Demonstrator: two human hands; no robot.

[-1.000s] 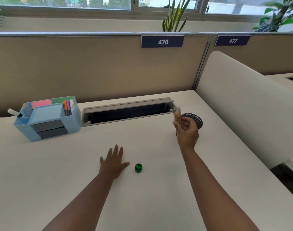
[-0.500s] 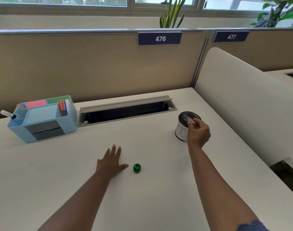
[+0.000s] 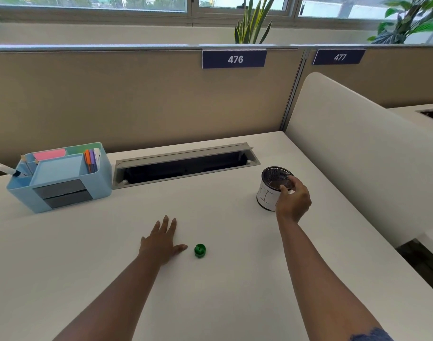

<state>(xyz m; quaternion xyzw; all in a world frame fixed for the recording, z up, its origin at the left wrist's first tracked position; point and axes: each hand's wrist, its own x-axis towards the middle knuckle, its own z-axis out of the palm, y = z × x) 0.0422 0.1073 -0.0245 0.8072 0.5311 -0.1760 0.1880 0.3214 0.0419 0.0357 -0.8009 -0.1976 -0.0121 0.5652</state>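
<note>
A round mesh cup (image 3: pixel 267 195) wrapped in a white hand-lettered label stands on the white desk (image 3: pixel 235 291) at the right. My right hand (image 3: pixel 294 201) hovers at its near rim, thumb and forefinger loosely curved over the opening with nothing visible between them. My left hand (image 3: pixel 161 242) lies flat on the desk, fingers straight and spread. A small green round object (image 3: pixel 200 250) sits just right of its thumb, not touching it. What is inside the cup is hard to make out.
A light blue desk organiser (image 3: pixel 60 178) with sticky notes, pens and a marker stands at the back left. An open cable slot (image 3: pixel 186 166) runs along the back. A beige partition (image 3: pixel 136 99) rises behind and a white divider (image 3: pixel 358 156) on the right.
My right hand carried a small tan object from above the slot's end down to the mesh cup; it no longer shows in the fingers. The left hand stayed flat.
</note>
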